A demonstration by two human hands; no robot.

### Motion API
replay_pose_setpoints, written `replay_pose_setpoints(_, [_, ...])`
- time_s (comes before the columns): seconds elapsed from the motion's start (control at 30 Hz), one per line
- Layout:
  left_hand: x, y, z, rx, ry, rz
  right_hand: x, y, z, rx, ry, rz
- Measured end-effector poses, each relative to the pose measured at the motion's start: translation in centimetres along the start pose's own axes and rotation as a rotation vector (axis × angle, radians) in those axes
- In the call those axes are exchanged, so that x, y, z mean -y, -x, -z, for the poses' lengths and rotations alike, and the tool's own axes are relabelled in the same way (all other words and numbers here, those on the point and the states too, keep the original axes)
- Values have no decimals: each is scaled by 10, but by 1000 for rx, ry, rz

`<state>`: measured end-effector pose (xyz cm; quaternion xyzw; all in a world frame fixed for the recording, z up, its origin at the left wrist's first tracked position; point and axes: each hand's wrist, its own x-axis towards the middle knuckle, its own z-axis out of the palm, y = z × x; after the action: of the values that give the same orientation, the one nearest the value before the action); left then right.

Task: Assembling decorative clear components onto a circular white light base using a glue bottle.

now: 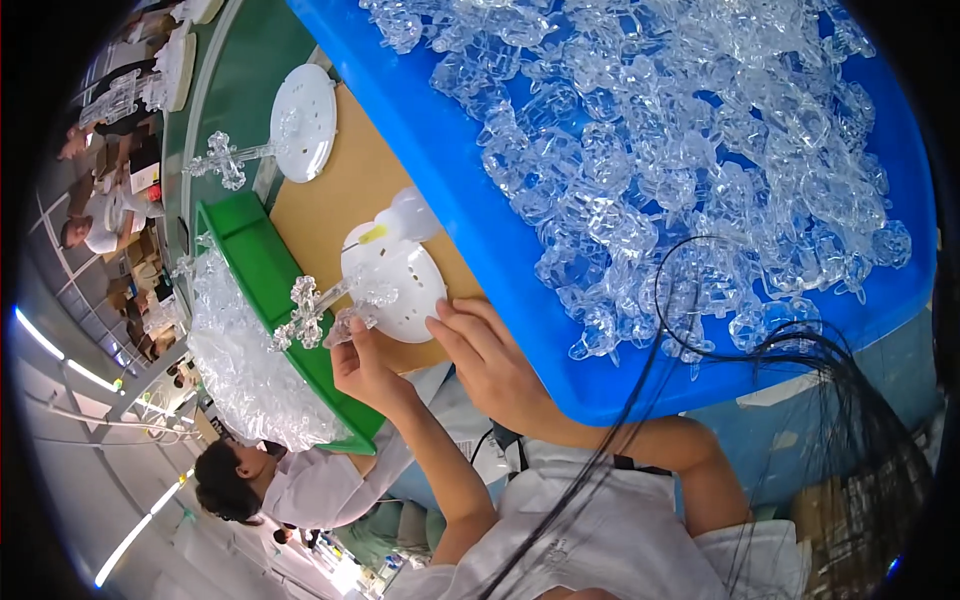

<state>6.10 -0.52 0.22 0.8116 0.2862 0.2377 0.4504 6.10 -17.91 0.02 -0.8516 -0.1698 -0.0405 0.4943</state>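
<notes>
Left hand clamped on a clear plastic piece at the near-left edge of a white disc.
Right hand at the disc's near rim; grip cannot be told. Left of disc: green bin, filled with clear plastic items. Right: blue tray, heaped with clear moulded parts.

Two white discs, one bottle, one blue bin, one green bin
</notes>
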Motion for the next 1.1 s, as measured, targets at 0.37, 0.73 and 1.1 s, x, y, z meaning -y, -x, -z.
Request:
replay_pose_setpoints(0.37, [9, 1, 0, -20, 38, 30, 3, 1, -2, 17, -76, -57])
replay_pose_setpoints(0.73, [22, 1, -8, -64, -159, -251, 2, 16, -34, -106, -93, -83])
replay_pose_setpoints(1.1, [17, -2, -13, -122, -365, -344, 3, 14, -29, 27, 7, -50])
